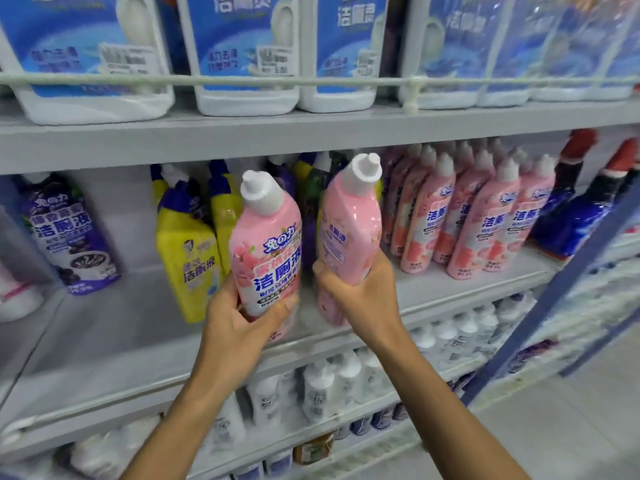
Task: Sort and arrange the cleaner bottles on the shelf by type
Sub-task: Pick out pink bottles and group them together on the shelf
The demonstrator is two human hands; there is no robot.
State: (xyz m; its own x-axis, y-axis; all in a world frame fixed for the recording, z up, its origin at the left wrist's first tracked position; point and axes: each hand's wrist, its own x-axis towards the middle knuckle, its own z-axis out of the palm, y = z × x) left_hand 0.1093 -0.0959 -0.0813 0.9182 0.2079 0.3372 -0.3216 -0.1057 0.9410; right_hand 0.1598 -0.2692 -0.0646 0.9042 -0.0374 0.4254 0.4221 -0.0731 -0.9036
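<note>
shelving unit: grey shelves in tiers. the middle shelf (pixel 104 327) carries the task items; its left half shows bare surface.

upper shelf (pixel 242 136): large white jugs (pixel 246 50) with blue labels stand side by side behind a white wire rail (pixel 311 80).

middle shelf, right section: a group of pink cleaner bottles (pixel 485 220) with white caps stands in tight rows, labels facing forward. further right stand dark blue bottles (pixel 571 220) with red tops.

lower shelf: white bottles (pixel 322 389) in rows, blurred.

middle shelf, centre: yellow bottles (pixel 183 258) with blue tops stand behind the hands. dark bottles stand behind them; their type cannot be read.

middle shelf, left: one purple bottle (pixel 72 233) stands apart from the yellow ones, leaning slightly.

held items: two pink bottles, same type as the group on the right, are in front of the middle shelf near its front edge.
- left pink bottle (pixel 266 244): near upright, label facing the camera.
- right pink bottle (pixel 346 230): tilted, label turned to the side.
the two sit near each other with a narrow gap between.

left hand (pixel 239 313): fingers and thumb wrapped round the lower part of the left pink bottle.

right hand (pixel 360 289): fingers curled round the lower body of the right pink bottle.
</note>
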